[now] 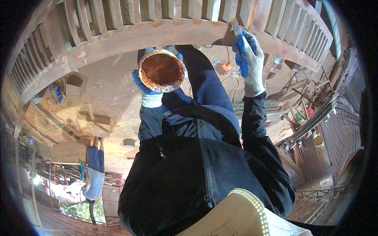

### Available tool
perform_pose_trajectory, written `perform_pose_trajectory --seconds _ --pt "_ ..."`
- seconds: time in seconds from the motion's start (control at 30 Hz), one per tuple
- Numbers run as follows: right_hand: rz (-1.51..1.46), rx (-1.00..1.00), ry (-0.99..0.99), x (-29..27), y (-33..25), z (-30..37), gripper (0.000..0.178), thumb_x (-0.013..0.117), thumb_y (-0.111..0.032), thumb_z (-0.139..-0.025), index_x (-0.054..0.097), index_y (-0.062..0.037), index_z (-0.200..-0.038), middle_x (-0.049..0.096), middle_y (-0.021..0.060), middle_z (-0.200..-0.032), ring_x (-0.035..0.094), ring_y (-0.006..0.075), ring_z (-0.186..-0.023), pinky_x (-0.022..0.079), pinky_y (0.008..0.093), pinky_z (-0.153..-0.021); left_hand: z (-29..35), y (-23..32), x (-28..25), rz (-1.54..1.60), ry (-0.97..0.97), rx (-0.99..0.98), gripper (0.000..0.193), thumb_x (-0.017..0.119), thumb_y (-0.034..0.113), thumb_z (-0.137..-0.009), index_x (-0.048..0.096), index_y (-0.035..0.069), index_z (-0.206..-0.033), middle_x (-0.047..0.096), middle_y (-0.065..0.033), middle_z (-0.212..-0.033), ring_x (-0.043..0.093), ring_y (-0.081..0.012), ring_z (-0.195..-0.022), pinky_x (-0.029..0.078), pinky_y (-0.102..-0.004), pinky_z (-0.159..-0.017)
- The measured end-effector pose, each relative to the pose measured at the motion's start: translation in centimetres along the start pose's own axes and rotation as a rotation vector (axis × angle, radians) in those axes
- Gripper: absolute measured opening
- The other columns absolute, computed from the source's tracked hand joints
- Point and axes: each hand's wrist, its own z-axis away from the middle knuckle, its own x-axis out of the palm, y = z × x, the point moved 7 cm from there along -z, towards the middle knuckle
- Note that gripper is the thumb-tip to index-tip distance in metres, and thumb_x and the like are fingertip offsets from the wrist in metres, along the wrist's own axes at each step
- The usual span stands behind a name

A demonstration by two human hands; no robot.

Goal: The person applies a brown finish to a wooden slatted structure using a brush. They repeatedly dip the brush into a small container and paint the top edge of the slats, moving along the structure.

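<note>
My left hand (150, 93), in a blue-and-white work glove, is wrapped round a round tub (162, 70). Reddish-brown paste coats its inside, and its pale rim is smeared. In the same kind of glove, my right hand (250, 59) is closed on a small putty knife (236, 28) with a flat greyish blade. The blade's tip is at the wooden rail (189, 32), near the foot of a slat; whether it touches cannot be told. Patches of orange-brown filler mark the rail where several upright slats (155, 11) meet it. The tub is below the rail, over my legs.
Cables and an orange-red tool (224, 67) lie on the dusty floor beyond my legs. Wooden blocks (75, 84) and a box (102, 125) are on the left. Scrap timber (303, 104) is piled at right. Another person (94, 173) is farther off at lower left.
</note>
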Motion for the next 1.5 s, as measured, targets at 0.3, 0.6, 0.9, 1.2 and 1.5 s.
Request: perform_pose_trajectory --seconds 0.3,0.6,0.9,1.2,1.5 --pt "1.067 -0.670 0.253 0.6 -4.5 2.1 0.036 0.063 -0.013 -0.088 0.064 -0.0198 -0.123 0.061 0.0117 -0.088 0.061 0.0301 -0.076 0.049 0.0401 -0.066 -0.1 0.4 -3.4 -0.051 0.052 0.030 0.091 0.068 0.074 -0.068 0.043 0.031 -0.144 0.029 -0.0174 -0.154 0.019 -0.0520 -0.141 0.025 -0.0715 -0.107" --pt "0.723 -0.425 -0.003 1.8 -4.6 4.9 0.032 0.054 -0.002 -0.094 0.062 -0.0042 -0.125 0.068 0.0131 -0.111 0.065 0.0177 -0.095 0.050 0.0315 -0.085 1.0 0.2 2.1 -0.106 -0.093 -0.031 0.087 0.061 0.073 -0.074 0.040 0.030 -0.146 0.026 -0.0175 -0.156 0.023 -0.0503 -0.140 0.023 -0.0718 -0.107" --pt "1.119 -0.898 -0.373 9.0 -11.6 12.5 0.029 0.068 -0.015 -0.078 0.067 -0.0126 -0.107 0.058 0.0046 -0.092 0.063 0.0195 -0.078 0.051 0.0327 -0.062 1.5 0.9 8.7 -0.263 -0.399 0.014 0.086 0.057 0.063 -0.085 0.028 0.015 -0.151 0.035 -0.0207 -0.150 0.038 -0.0383 -0.137 0.036 -0.0552 -0.110" --pt "1.248 -1.008 -0.357 11.1 -10.8 12.9 0.019 0.069 -0.012 -0.074 0.068 -0.0127 -0.093 0.058 0.0055 -0.085 0.064 0.0194 -0.070 0.051 0.0322 -0.056 2.9 1.0 13.1 -0.459 -0.376 0.080 0.089 0.055 0.064 -0.086 0.021 0.015 -0.153 0.031 -0.0206 -0.152 0.036 -0.0394 -0.138 0.032 -0.0567 -0.113" --pt "0.544 -0.394 -0.266 4.9 -12.1 10.2 0.022 0.069 -0.017 -0.087 0.071 -0.0033 -0.105 0.070 0.0117 -0.095 0.068 0.0192 -0.087 0.051 0.0278 -0.080 2.4 0.9 13.1 -0.160 -0.406 0.028 0.074 0.058 0.045 -0.093 0.027 0.011 -0.150 0.039 -0.0169 -0.148 0.042 -0.0336 -0.135 0.037 -0.0501 -0.111"
